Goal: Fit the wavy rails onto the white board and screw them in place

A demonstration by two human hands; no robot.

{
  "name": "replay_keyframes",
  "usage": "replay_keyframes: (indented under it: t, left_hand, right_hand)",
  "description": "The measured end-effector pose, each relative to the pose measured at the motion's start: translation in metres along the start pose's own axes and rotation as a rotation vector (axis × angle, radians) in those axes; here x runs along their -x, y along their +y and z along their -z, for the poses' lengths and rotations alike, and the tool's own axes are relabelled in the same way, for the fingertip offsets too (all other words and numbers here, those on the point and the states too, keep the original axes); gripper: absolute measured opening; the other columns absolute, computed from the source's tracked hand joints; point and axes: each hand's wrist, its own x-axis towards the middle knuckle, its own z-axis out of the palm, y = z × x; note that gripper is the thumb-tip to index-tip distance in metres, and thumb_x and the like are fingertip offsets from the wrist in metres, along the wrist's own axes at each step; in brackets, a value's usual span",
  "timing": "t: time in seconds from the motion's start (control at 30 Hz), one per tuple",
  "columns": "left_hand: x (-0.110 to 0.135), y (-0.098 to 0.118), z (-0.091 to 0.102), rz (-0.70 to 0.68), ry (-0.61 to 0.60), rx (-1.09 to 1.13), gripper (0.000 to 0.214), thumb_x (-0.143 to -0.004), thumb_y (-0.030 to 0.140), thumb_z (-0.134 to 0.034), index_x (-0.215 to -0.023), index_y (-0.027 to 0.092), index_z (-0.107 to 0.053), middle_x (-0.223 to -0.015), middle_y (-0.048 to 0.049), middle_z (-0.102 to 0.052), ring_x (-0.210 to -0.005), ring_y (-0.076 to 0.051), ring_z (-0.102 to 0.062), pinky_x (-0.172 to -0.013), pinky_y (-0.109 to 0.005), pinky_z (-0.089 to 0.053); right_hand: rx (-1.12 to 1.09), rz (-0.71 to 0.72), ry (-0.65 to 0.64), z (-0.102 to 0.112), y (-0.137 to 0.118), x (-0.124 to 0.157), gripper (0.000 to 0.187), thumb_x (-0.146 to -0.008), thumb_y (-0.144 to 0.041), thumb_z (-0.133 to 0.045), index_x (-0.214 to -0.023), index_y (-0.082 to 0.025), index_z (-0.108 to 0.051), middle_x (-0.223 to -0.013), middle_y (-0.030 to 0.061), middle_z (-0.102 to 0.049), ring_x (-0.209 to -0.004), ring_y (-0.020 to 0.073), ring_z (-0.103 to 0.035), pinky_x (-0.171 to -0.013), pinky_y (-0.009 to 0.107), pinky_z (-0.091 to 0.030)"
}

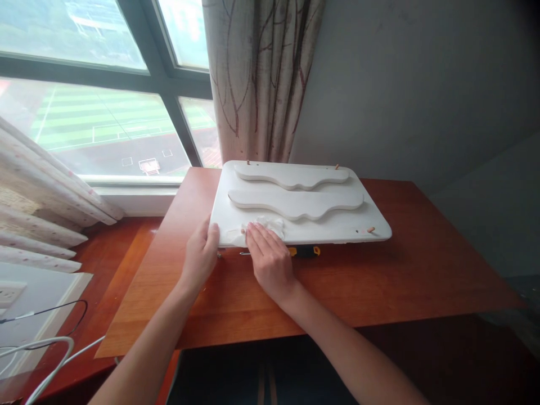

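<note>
One left hand (198,251) closed on white board (324,229), right hand (272,257) half-curled, tissue (275,225) in grip

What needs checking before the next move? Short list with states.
1. White panel braced: ok, the left grip is at its near-left corner.
2. Crumpled white material under control: ok, the right grip lies against it near the front-left peg.
3. Two wavy pieces lying on the panel, apart from each other: ok.
4. Screwdriver clear of the work: not ok, it lies at the panel's near edge, partly hidden.
5. Pegs fully seated: cannot tell.
6. Panel underside clear: cannot tell, hidden.
</note>
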Motion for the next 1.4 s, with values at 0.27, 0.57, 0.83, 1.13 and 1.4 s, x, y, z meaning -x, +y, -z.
replay_keyframes:
  t: [0.27,0.57,0.83,1.13,1.4]
  left_hand:
    - [0.002,-0.004,-0.001,0.012,-0.002,0.010,0.056,-0.097,0.049,-0.050,-0.140,0.015,-0.058,-0.095,-0.0066,-0.072,-0.062,-0.015,-0.060,-0.053,-0.022,-0.051]
    - [0.001,-0.003,0.006,0.055,-0.016,0.205,0.059,-0.089,0.055,-0.063,-0.131,0.014,-0.065,-0.096,-0.0065,-0.074,-0.073,-0.016,-0.065,-0.065,-0.022,-0.052]
    - [-0.004,-0.014,0.015,0.215,-0.022,0.455,0.062,-0.076,0.052,-0.079,-0.125,0.015,-0.070,-0.098,-0.0085,-0.076,-0.086,-0.022,-0.071,-0.076,-0.027,-0.057]
    - [-0.003,0.005,0.012,0.247,0.084,0.387,0.071,-0.062,0.060,-0.084,-0.112,0.010,-0.073,-0.095,-0.0104,-0.077,-0.095,-0.028,-0.072,-0.089,-0.035,-0.058]
    - [-0.006,0.005,0.013,0.233,0.078,0.353,0.072,-0.061,0.063,-0.083,-0.110,0.010,-0.074,-0.092,-0.0108,-0.077,-0.093,-0.028,-0.073,-0.087,-0.037,-0.059]
  right_hand:
    - [-0.149,0.056,0.096,0.014,0.017,0.007,0.026,-0.097,-0.011,-0.055,-0.112,-0.019,-0.076,-0.122,0.0027,-0.073,-0.119,0.0156,-0.067,-0.109,0.030,-0.051]
    - [-0.289,0.142,0.052,0.009,-0.022,-0.015,0.025,-0.097,-0.012,-0.056,-0.112,-0.018,-0.075,-0.123,0.0047,-0.072,-0.123,0.0149,-0.064,-0.111,0.028,-0.051]
    - [0.055,-0.068,-0.090,-0.019,-0.070,-0.030,0.040,-0.099,-0.016,-0.049,-0.135,-0.001,-0.058,-0.146,0.0228,-0.053,-0.137,0.0323,-0.052,-0.117,0.046,-0.043]
    - [0.123,-0.233,-0.239,-0.020,-0.094,-0.047,0.046,-0.099,-0.015,-0.045,-0.139,0.007,-0.051,-0.146,0.0337,-0.046,-0.138,0.0375,-0.049,-0.114,0.056,-0.043]
    - [-0.021,-0.332,-0.333,-0.026,-0.090,-0.065,0.048,-0.097,-0.010,-0.045,-0.139,0.013,-0.050,-0.145,0.0386,-0.044,-0.139,0.0412,-0.048,-0.113,0.057,-0.043]
